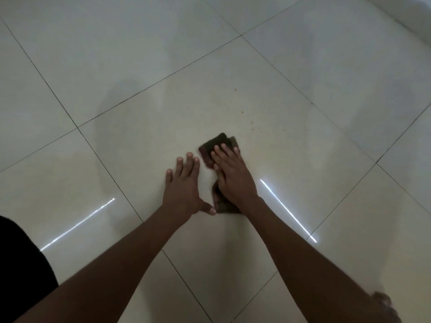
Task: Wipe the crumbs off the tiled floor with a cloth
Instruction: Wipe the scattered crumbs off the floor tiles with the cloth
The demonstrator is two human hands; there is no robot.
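Observation:
A dark brown-green cloth (215, 143) lies folded on the pale tiled floor (163, 54) near the middle of the view. My right hand (229, 176) presses flat on top of it, fingers stretched forward, and the cloth shows beyond the fingertips and under the wrist. Just to its left, my left hand (184, 183) rests flat on the bare tile with fingers spread, its thumb touching the cloth's near end. Small orange crumbs (242, 111) are scattered on the same tile, beyond and to the right of the cloth.
Dark grout lines cross the floor diagonally. Two bright light streaks (286, 209) reflect on the tiles either side of my arms. A dark piece of my clothing (21, 264) fills the lower left. A wall base (415, 15) runs along the top right corner.

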